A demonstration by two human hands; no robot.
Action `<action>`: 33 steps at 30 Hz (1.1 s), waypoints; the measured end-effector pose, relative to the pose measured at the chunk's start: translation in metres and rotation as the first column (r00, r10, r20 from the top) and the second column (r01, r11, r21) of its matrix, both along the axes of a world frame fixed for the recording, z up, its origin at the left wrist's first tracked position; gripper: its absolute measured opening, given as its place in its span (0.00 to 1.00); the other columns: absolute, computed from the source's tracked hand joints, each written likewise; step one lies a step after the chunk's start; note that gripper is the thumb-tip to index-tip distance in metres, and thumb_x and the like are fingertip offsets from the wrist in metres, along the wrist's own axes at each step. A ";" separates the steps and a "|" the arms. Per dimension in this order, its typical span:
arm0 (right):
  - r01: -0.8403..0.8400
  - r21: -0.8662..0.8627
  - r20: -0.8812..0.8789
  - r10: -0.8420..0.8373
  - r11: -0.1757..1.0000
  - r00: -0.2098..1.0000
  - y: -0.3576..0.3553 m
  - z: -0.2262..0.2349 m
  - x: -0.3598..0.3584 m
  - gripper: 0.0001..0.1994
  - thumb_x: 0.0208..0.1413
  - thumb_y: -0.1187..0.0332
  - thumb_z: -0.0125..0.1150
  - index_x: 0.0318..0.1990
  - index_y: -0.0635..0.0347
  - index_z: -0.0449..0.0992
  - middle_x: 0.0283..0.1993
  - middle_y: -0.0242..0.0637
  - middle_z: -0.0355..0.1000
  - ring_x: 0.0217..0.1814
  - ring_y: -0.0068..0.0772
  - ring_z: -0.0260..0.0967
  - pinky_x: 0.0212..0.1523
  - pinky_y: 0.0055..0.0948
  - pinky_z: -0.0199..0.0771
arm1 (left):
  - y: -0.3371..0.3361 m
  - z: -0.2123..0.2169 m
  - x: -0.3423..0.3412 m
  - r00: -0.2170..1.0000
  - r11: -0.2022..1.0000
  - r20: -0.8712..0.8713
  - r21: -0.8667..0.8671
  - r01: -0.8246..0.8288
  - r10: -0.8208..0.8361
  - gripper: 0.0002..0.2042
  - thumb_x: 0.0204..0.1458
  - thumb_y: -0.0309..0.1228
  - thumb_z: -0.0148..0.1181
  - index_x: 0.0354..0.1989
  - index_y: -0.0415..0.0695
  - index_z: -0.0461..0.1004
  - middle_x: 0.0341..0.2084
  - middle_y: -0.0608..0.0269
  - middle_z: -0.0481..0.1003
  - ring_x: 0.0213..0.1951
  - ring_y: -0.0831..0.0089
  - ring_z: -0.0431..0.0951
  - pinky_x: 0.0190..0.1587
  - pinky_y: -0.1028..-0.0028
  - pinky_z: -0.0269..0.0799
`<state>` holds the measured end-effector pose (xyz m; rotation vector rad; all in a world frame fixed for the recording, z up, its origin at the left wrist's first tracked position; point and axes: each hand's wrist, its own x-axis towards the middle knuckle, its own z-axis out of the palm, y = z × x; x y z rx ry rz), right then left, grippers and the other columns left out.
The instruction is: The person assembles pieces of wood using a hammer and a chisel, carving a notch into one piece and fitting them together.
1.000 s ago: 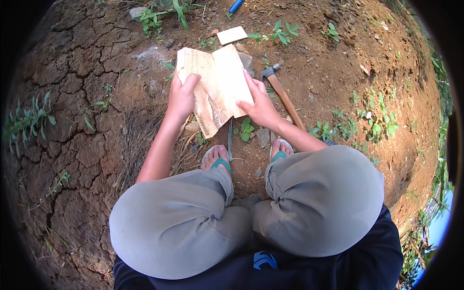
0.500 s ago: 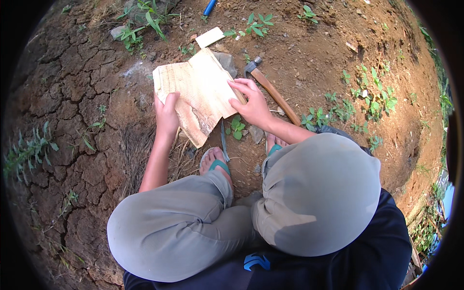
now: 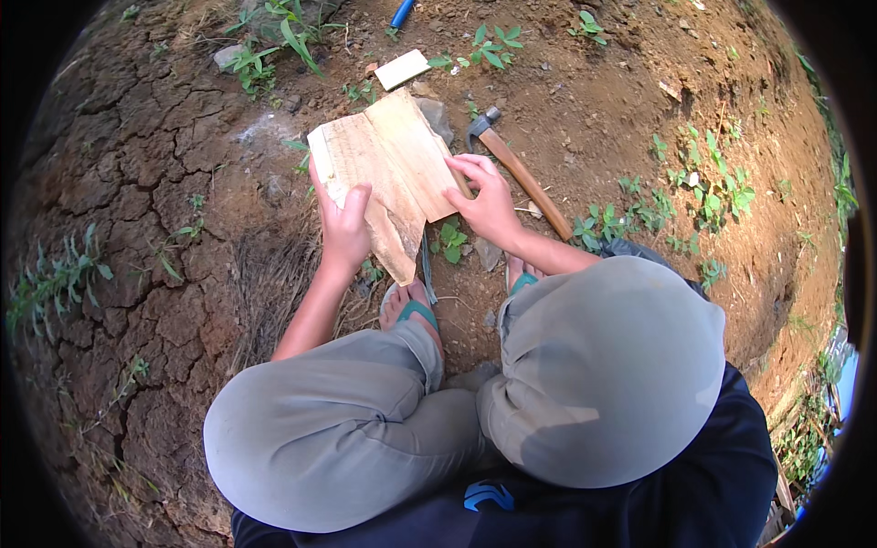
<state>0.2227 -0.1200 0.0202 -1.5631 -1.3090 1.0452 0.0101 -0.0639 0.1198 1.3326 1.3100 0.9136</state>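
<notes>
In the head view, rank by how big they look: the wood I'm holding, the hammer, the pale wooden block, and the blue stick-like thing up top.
Largest to smallest:
Held wood
Wooden-handled hammer, long but narrow
Pale wooden block
Blue stick-like thing, visible part only; the top edge cuts it off

The wood point(image 3: 370, 169) is pale tan with streaked grain, the hammer handle point(image 3: 525, 184) brown.

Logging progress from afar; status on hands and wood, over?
Left hand grips wood at left. Right hand holds its right edge. Hammer lies to the right, apart from wood.
</notes>
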 end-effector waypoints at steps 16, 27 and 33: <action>0.095 -0.024 0.233 -0.087 0.995 0.969 0.020 0.021 -0.006 0.17 0.51 0.69 0.74 0.47 0.62 0.79 0.47 0.39 0.77 0.47 0.29 0.76 0.43 0.30 0.77 | 0.000 -0.024 -0.022 0.997 0.990 0.045 -0.129 -0.050 0.056 0.35 0.57 0.28 0.50 0.72 0.36 0.44 0.62 0.46 0.64 0.62 0.60 0.67 0.67 0.63 0.58; -0.123 -0.133 -0.516 0.037 0.983 0.856 0.037 0.074 0.009 0.13 0.54 0.70 0.73 0.41 0.67 0.77 0.35 0.39 0.81 0.34 0.21 0.79 0.34 0.23 0.78 | -0.002 -0.017 -0.007 0.990 0.996 0.102 -0.023 -0.091 0.093 0.30 0.71 0.47 0.39 0.69 0.34 0.55 0.62 0.47 0.67 0.63 0.63 0.69 0.67 0.64 0.61; -0.282 -0.156 -0.632 0.124 0.947 0.765 0.026 0.083 0.005 0.14 0.57 0.69 0.71 0.46 0.66 0.76 0.37 0.37 0.81 0.37 0.20 0.79 0.38 0.21 0.78 | -0.004 -0.024 -0.008 0.958 0.990 0.271 -0.132 -0.055 0.089 0.33 0.72 0.53 0.29 0.70 0.34 0.56 0.63 0.47 0.66 0.64 0.61 0.68 0.68 0.62 0.60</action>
